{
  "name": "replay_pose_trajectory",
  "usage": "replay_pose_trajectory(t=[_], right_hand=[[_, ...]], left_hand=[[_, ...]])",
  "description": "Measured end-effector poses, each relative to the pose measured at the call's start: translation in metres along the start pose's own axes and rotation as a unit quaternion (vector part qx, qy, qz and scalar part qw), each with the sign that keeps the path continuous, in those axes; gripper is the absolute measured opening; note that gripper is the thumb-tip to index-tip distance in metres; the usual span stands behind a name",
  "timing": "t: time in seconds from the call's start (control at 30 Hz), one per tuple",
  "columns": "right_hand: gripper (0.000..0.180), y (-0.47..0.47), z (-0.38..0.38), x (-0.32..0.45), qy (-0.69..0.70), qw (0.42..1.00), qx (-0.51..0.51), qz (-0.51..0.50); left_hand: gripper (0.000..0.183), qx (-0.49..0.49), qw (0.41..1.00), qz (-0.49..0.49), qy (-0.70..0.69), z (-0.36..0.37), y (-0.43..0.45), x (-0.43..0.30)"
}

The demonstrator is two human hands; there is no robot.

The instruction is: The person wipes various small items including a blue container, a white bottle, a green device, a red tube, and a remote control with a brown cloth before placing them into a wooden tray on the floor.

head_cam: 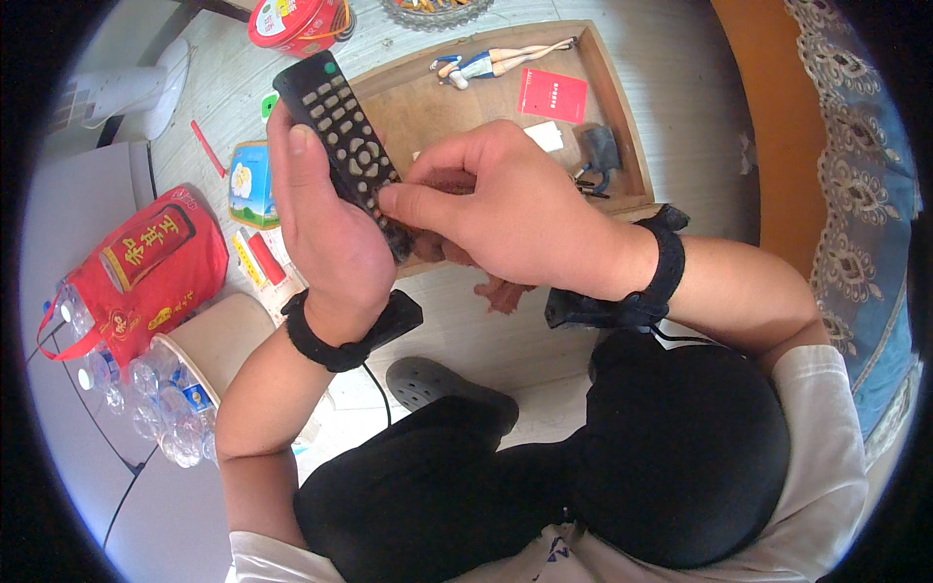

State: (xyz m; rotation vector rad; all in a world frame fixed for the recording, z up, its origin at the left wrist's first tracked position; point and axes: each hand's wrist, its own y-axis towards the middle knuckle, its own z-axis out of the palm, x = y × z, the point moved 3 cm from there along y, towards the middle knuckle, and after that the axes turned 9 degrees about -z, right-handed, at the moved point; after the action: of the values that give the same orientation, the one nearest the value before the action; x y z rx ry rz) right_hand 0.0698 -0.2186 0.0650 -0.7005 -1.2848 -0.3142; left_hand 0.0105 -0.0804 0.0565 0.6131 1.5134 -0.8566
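My left hand [321, 197] grips a black remote control [350, 138] along its side, tilted with its buttons facing up. The remote has grey buttons and a green one near its far end. My right hand [510, 204] reaches over the remote's near end, its thumb tip against the lower buttons. From beneath the right palm hangs a crumpled reddish-brown cloth [504, 293], bunched in the curled fingers; most of it is hidden. Both wrists wear black straps with small dark devices.
Behind the hands, a wooden tray [393, 109] holds a figurine [481, 67], a red booklet [552, 96] and a dark adapter [600, 148]. A red tub [295, 25] and a glass ashtray [436, 16] stand beyond. At left, a red bag [157, 270] sits beside a bin [222, 342] and plastic bottles [171, 415].
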Motion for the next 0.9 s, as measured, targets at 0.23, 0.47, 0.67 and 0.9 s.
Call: replay_pose_trajectory(t=[0.23, 0.47, 0.67, 0.9], right_hand=[[0.028, -0.002, 0.002, -0.010, -0.003, 0.999, 0.017, -0.031], [0.023, -0.005, -0.001, -0.010, -0.066, 0.996, 0.047, -0.049], [0.020, 0.000, -0.008, 0.005, -0.094, 0.973, -0.010, -0.209], [0.015, 0.007, -0.018, 0.009, -0.367, 0.863, -0.031, -0.346]], left_hand=[[0.050, 0.002, 1.000, -0.007, -0.016, -0.001, 0.001, 0.002], [0.049, -0.003, 0.999, -0.053, -0.010, -0.008, 0.007, 0.006], [0.047, 0.019, 0.997, -0.057, -0.045, -0.004, 0.006, 0.006], [0.046, 0.073, 0.990, -0.085, -0.091, -0.003, 0.004, 0.007]])
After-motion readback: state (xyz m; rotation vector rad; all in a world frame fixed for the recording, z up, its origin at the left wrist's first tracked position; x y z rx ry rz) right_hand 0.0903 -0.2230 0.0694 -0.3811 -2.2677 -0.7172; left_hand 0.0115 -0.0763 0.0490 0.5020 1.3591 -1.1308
